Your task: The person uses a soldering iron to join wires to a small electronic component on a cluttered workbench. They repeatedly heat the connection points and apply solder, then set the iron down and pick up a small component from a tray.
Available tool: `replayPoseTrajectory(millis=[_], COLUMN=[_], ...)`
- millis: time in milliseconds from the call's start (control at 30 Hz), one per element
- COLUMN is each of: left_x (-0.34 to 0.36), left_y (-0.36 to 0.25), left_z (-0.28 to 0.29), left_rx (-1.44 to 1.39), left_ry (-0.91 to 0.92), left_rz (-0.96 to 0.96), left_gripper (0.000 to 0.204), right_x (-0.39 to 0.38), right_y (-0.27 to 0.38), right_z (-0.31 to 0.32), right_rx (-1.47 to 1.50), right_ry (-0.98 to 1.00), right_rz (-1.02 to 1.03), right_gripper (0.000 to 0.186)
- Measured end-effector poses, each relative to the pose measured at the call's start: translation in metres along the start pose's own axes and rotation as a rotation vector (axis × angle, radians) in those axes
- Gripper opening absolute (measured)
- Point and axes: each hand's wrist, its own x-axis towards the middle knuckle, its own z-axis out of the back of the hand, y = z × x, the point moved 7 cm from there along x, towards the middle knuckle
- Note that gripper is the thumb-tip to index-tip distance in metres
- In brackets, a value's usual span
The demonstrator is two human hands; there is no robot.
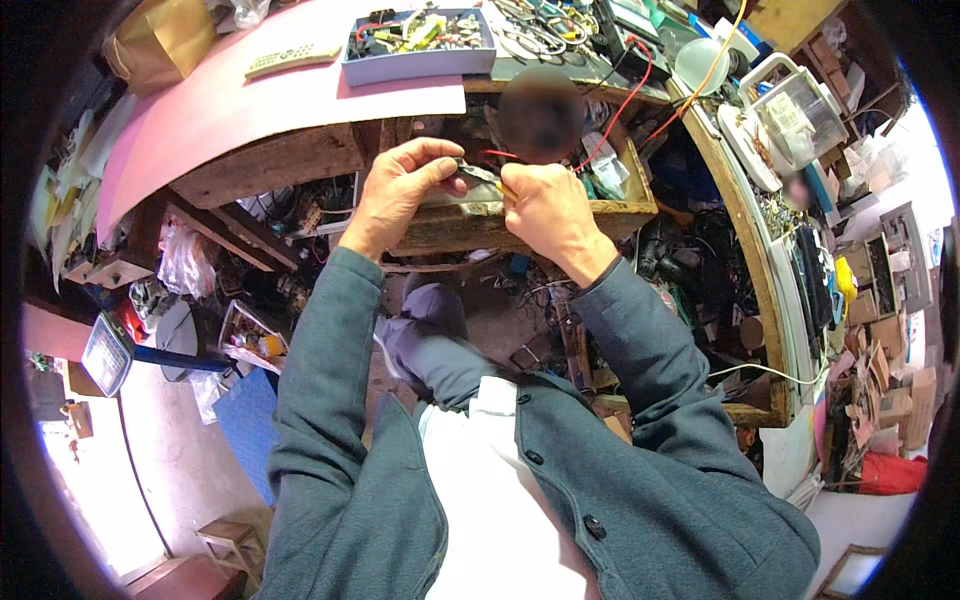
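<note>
My left hand (393,200) is closed in a pinch on a small dark piece (478,172), with its thumb and forefinger pressed together. Facing it, my right hand (548,208) is a fist around a hand tool with a yellow handle (507,192); the fingers hide most of the tool, so its exact kind does not show. The tool's front end meets the dark piece between my hands. Just behind them runs a short red wire (497,153); where it ends is hidden. Both hands are above an open wooden drawer (440,235).
A pink-topped bench (300,105) bears a blue-grey box (420,68) of small parts and a beige keypad-like device (292,62). Red and orange leads (625,112) hang at the right. A clear plastic container (800,115) stands on the right bench. Clutter fills the space below.
</note>
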Motion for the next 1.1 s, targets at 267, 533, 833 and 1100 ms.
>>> replayPoseTrajectory(millis=[267, 533, 833, 1100], left_x=[-0.001, -0.005, -0.008, -0.006], left_y=[0.002, -0.005, -0.011, -0.008], left_z=[-0.003, -0.004, -0.004, -0.003], left_rx=[-0.137, 0.17, 0.419, 0.237], left_ry=[0.121, -0.104, -0.274, -0.197], left_rz=[0.096, -0.074, -0.311, -0.17], left_gripper=[0.02, 0.018, 0.017, 0.021], right_x=[0.017, 0.011, 0.011, 0.015], right_y=[-0.008, -0.004, -0.016, 0.0], right_z=[-0.002, -0.006, -0.021, -0.007], right_rx=[0.085, -0.153, 0.225, -0.232], right_ry=[0.013, 0.036, 0.104, -0.077], right_rz=[0.371, -0.002, -0.29, 0.023], right_gripper=[0.012, 0.007, 0.01, 0.007])
